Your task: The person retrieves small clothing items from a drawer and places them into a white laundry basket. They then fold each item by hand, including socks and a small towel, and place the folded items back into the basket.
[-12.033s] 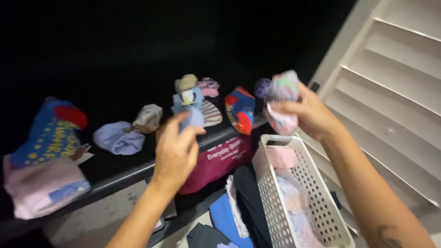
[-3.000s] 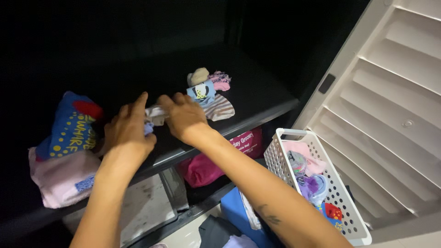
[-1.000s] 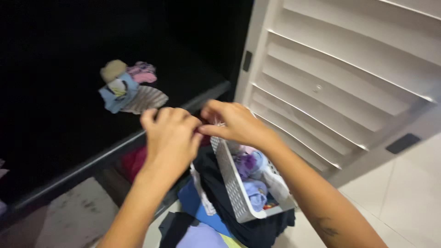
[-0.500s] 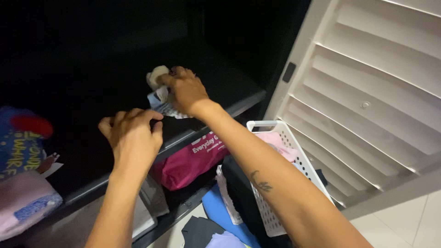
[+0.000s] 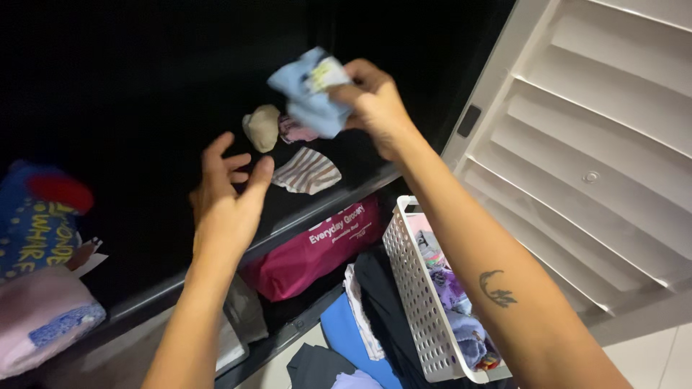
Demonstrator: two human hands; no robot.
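Observation:
My right hand [image 5: 373,101] is raised above the dark shelf [image 5: 317,209] and grips a light blue rolled sock bundle [image 5: 308,90]. My left hand [image 5: 227,198] hovers open over the shelf's front edge, fingers spread, holding nothing. Just beyond it lie a striped sock [image 5: 307,171], a beige rolled sock [image 5: 261,127] and a pink one [image 5: 295,132] partly hidden by the blue bundle. A white perforated basket [image 5: 414,288] with several small colourful garments stands below my right forearm.
A magenta bag [image 5: 317,248] sits under the shelf. A blue patterned garment [image 5: 40,216] and a pink folded cloth [image 5: 43,317] lie at the shelf's left. Dark and blue clothes [image 5: 360,324] are piled on the floor. A louvred cabinet door [image 5: 598,144] stands open at right.
My right hand has lifted the light blue sock bundle up off the shelf. My left hand has opened its fingers and risen slightly toward the shelf.

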